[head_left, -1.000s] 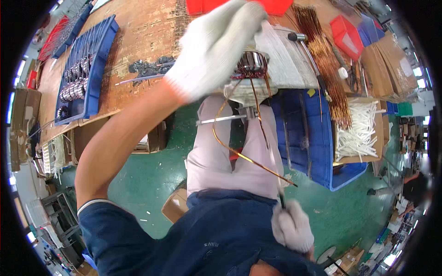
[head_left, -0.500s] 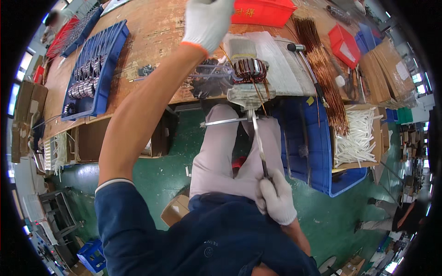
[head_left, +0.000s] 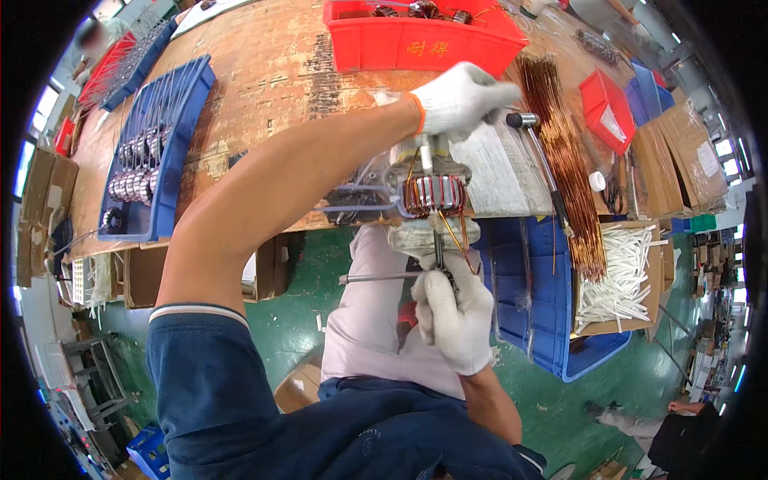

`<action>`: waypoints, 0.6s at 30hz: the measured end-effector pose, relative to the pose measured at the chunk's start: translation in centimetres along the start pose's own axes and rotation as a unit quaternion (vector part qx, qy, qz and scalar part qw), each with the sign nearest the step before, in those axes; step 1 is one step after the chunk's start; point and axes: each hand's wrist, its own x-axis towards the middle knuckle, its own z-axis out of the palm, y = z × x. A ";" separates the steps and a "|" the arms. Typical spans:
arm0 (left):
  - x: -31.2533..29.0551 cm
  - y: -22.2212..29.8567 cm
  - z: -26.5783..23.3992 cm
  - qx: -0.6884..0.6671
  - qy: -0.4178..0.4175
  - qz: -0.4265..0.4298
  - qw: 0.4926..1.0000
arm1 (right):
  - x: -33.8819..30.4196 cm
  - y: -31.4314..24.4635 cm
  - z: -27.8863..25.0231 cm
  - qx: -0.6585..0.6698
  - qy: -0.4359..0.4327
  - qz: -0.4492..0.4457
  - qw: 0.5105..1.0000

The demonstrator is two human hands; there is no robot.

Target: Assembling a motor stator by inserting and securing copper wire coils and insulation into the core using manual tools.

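Observation:
A toroidal coil (head_left: 434, 194) wound with copper and silvery wire sits in a padded holder (head_left: 410, 240) at the table's near edge, loose copper leads hanging from it. My right hand (head_left: 456, 316), in a white knitted glove, is closed around a thin dark rod (head_left: 438, 250) just below the coil. A white strip end (head_left: 426, 158) sticks out beyond the coil; whether it joins the rod is hidden. My gloved left hand (head_left: 464, 100) is above the holder, close to the head of a black-and-silver hammer (head_left: 524, 121). Its fingers are smeared by motion.
A bundle of copper wires (head_left: 560, 160) lies right of the hammer. At the back is a red bin (head_left: 424, 48) with coils; a blue tray (head_left: 172, 196) of coils stands left. Below right are a blue crate (head_left: 528, 312) and a box of white strips (head_left: 616, 280). A metal bar (head_left: 376, 278) juts from the holder.
My right hand has moved up to the holder with the rod, and a white end now shows beyond the coil. My left hand has come back from the far bin, moving right toward the hammer.

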 end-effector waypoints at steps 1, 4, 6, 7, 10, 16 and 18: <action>0.4 -0.1 0.0 0.000 -0.001 0.001 1.000 | -0.4 -1.5 0.0 0.109 -0.003 0.058 0.992; 0.9 -0.8 0.7 0.036 -0.074 0.008 0.997 | 0.0 -2.1 -1.3 0.031 -0.022 0.053 0.998; 0.2 0.2 0.9 0.028 -0.009 -0.003 1.000 | -0.7 -2.5 -2.0 0.029 -0.019 0.084 0.996; -0.7 0.6 0.9 0.027 0.060 -0.007 0.998 | -1.4 -1.5 -1.9 -0.100 0.020 -0.038 0.994; -4.2 0.9 -1.1 -0.025 0.175 -0.051 0.983 | -3.9 -1.2 -1.1 -0.212 0.048 -0.112 0.970; -9.0 1.3 3.3 0.203 0.275 0.009 0.940 | -5.3 -0.2 -2.2 -0.261 0.007 -0.132 0.956; -8.6 1.0 2.3 0.284 0.300 0.006 0.911 | -6.1 -1.2 -2.0 -0.197 0.009 -0.055 0.979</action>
